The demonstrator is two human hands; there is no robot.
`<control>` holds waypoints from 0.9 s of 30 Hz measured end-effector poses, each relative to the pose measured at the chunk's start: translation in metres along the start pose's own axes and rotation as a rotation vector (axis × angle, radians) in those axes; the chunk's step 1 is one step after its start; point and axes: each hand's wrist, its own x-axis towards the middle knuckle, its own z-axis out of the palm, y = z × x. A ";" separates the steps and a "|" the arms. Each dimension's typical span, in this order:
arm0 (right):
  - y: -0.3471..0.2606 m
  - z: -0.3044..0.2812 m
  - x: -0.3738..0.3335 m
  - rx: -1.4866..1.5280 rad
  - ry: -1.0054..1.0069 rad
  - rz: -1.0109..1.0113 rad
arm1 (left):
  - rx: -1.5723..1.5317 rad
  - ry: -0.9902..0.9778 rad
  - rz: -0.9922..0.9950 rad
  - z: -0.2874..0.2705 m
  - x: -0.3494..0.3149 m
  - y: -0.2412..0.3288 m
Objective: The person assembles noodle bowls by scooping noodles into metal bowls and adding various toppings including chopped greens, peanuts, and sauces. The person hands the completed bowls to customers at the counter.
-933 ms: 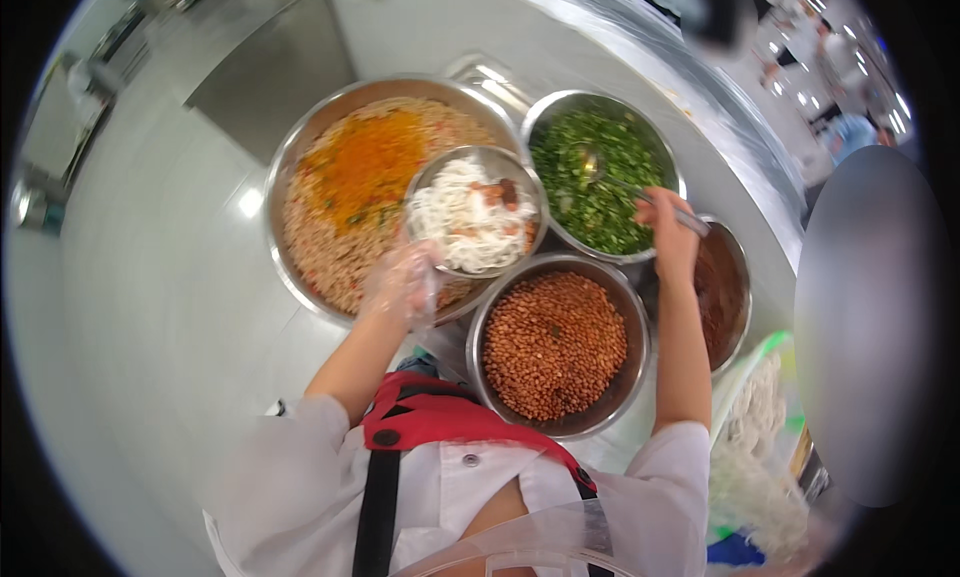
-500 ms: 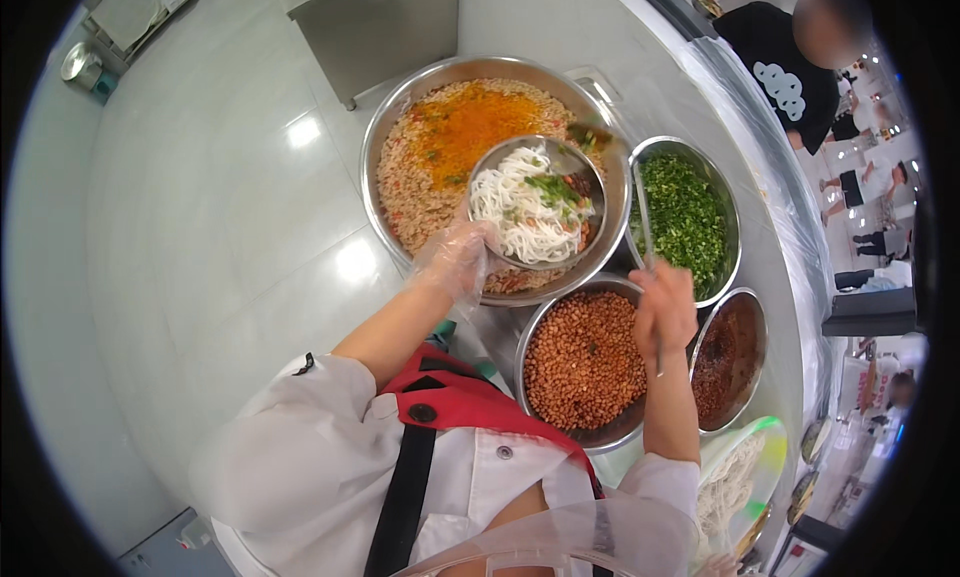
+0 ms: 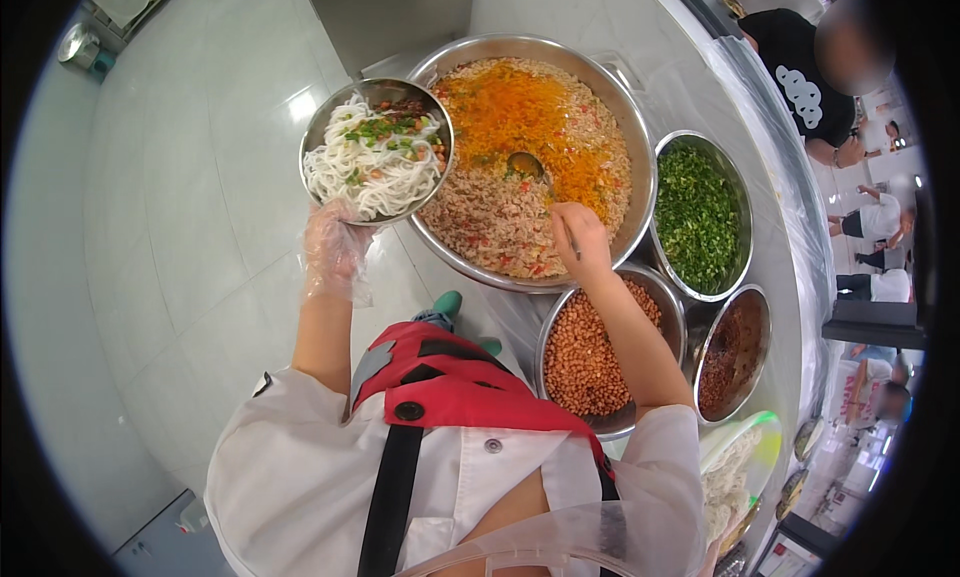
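Observation:
My left hand (image 3: 338, 247), in a clear plastic glove, grips a steel bowl (image 3: 443, 182) by its near edge, out to the left of the big basin. White noodles (image 3: 370, 177) lie in it, topped with chopped greens, peanuts and a dark red sauce. My bare right hand (image 3: 583, 239) is closed round the handle of a ladle (image 3: 524, 164), whose head dips into the large steel basin (image 3: 640, 192). That basin holds a minced, pale brown topping (image 3: 490, 217) with red bits, partly covered by orange oil (image 3: 510, 107).
Right of the basin stands a bowl of chopped greens (image 3: 700, 217). Nearer are a bowl of peanuts (image 3: 590, 357) and a bowl of dark red sauce (image 3: 725, 362). A green-rimmed container of noodles (image 3: 735, 477) stands at lower right. Another person (image 3: 800, 77) is beyond the plastic-covered edge.
The noodle bowl has moved left, from over the basin to beside it. My right hand has moved left and away from me, bringing the ladle into the basin's contents.

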 end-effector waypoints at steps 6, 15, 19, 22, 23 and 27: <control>-0.005 0.005 0.011 0.559 -0.091 0.758 | -0.018 0.023 -0.020 0.000 -0.003 0.008; -0.016 -0.068 0.046 0.652 0.107 0.914 | 0.097 0.109 -0.077 0.012 0.008 -0.017; -0.057 -0.114 0.069 0.592 0.169 0.764 | 0.223 0.080 -0.121 0.028 0.013 -0.042; -0.095 -0.125 0.076 0.487 0.199 0.649 | 0.188 -0.059 -0.198 0.041 0.015 -0.061; -0.101 -0.122 0.069 0.493 0.202 0.575 | 0.170 -0.085 -0.211 0.054 0.011 -0.066; -0.091 -0.107 0.025 -0.343 -0.007 -0.301 | 0.097 -0.137 -0.366 0.088 0.007 -0.099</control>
